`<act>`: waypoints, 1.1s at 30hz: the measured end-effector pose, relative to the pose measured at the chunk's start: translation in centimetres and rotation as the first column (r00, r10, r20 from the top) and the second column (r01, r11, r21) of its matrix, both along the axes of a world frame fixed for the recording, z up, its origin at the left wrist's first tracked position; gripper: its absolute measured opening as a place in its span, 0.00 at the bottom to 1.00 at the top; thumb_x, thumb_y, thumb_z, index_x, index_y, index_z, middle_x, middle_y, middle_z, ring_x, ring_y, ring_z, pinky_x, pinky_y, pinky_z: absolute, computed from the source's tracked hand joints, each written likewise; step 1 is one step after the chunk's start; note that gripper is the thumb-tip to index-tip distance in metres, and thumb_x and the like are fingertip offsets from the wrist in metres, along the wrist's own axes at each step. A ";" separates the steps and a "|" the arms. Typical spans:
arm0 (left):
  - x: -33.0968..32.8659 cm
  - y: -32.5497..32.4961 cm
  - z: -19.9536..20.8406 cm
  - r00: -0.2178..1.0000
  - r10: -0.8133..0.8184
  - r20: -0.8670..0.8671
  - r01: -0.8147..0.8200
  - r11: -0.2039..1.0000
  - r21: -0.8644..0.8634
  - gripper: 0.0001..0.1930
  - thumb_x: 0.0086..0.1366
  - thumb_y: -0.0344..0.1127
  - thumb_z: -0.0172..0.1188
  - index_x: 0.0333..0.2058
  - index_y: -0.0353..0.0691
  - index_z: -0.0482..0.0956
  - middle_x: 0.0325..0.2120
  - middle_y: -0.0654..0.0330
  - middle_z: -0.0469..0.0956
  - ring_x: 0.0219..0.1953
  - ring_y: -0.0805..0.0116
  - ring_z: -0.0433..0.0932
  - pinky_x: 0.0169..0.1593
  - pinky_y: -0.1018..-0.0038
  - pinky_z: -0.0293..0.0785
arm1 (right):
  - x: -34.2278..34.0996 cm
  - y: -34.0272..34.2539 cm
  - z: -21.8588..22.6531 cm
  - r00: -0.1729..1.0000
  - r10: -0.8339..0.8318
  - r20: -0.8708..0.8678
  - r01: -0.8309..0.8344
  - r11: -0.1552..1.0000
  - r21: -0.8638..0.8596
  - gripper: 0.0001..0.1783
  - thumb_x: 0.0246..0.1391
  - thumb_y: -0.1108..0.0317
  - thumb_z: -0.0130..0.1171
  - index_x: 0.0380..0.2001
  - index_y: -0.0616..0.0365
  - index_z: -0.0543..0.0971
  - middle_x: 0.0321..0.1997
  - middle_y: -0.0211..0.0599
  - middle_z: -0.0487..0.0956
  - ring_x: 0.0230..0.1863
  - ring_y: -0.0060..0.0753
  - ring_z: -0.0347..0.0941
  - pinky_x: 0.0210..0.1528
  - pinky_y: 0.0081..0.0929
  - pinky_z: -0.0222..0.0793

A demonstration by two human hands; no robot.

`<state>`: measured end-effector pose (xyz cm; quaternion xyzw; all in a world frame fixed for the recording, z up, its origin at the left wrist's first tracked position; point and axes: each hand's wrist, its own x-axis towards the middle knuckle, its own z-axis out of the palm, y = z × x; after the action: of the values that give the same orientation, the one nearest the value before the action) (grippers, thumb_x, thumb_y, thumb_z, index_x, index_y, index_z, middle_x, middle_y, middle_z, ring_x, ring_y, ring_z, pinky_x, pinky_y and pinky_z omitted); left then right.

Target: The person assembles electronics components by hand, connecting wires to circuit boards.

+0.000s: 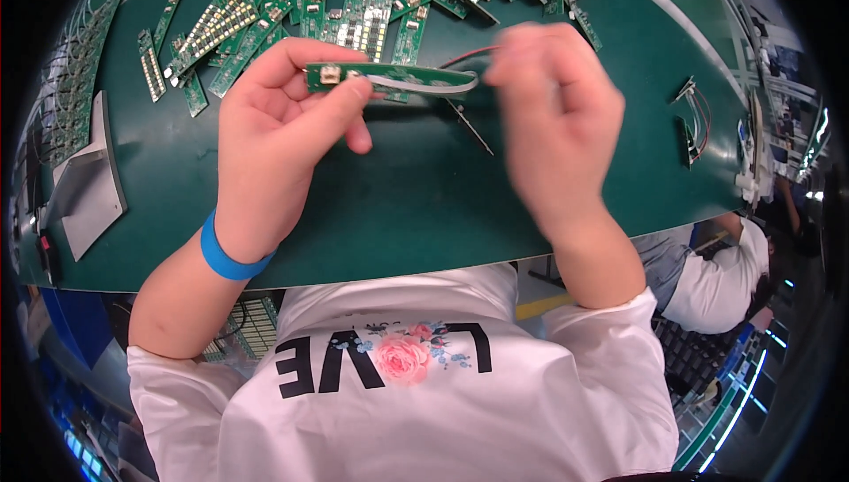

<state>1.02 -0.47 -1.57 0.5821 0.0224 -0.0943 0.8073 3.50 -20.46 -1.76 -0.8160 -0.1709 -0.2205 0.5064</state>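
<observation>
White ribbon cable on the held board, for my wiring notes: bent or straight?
Bent: the cable runs along the green board in the left hand, curving near the board's right end.

Circuit boards (218, 26) on table (398, 217), behind left grip (281, 124).

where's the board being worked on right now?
Head view, upper middle: the green circuit board is pinched in the left hand, its far end pointing toward the blurred right hand, just below the loose boards in the picture.
</observation>
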 end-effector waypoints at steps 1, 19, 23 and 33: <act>0.1 0.4 -0.2 1.000 0.014 0.009 -0.014 1.000 0.004 0.10 0.58 0.23 0.58 0.40 0.32 0.73 0.28 0.59 0.77 0.25 0.76 0.76 0.32 0.83 0.69 | 0.0 -0.9 2.7 0.904 -0.102 -0.415 0.053 0.990 -0.127 0.20 0.53 0.55 0.60 0.17 0.60 0.74 0.18 0.32 0.72 0.17 0.27 0.64 0.23 0.28 0.62; 0.0 0.6 -0.3 0.888 0.120 0.445 -0.197 0.972 0.131 0.08 0.64 0.25 0.54 0.41 0.31 0.77 0.39 0.63 0.74 0.31 0.84 0.68 0.33 0.86 0.63 | 1.5 0.0 0.2 0.921 -0.036 -0.388 0.051 0.998 0.028 0.17 0.65 0.59 0.43 0.37 0.63 0.75 0.26 0.27 0.71 0.21 0.14 0.61 0.22 0.15 0.57; 0.4 0.2 -0.6 0.828 0.167 0.535 -0.321 0.924 0.208 0.07 0.66 0.26 0.51 0.38 0.31 0.78 0.41 0.60 0.73 0.35 0.80 0.70 0.38 0.84 0.67 | -0.3 2.0 1.1 0.989 0.145 0.000 -0.143 0.974 0.176 0.15 0.56 0.77 0.48 0.48 0.65 0.70 0.42 0.41 0.66 0.37 0.31 0.63 0.37 0.22 0.63; -0.8 -0.9 -0.7 0.923 0.000 0.386 -0.081 0.978 0.192 0.16 0.65 0.22 0.48 0.52 0.31 0.66 0.36 0.52 0.80 0.38 0.69 0.81 0.39 0.80 0.76 | -1.8 2.3 2.5 0.975 0.221 0.005 -0.204 0.907 -0.367 0.38 0.57 0.35 0.40 0.49 0.62 0.69 0.41 0.43 0.61 0.36 0.31 0.58 0.30 0.23 0.59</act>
<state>0.24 -1.35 -2.24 0.6686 -0.1143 0.0411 0.7336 1.74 -18.15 0.75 -0.8669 -0.3083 -0.1472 0.3630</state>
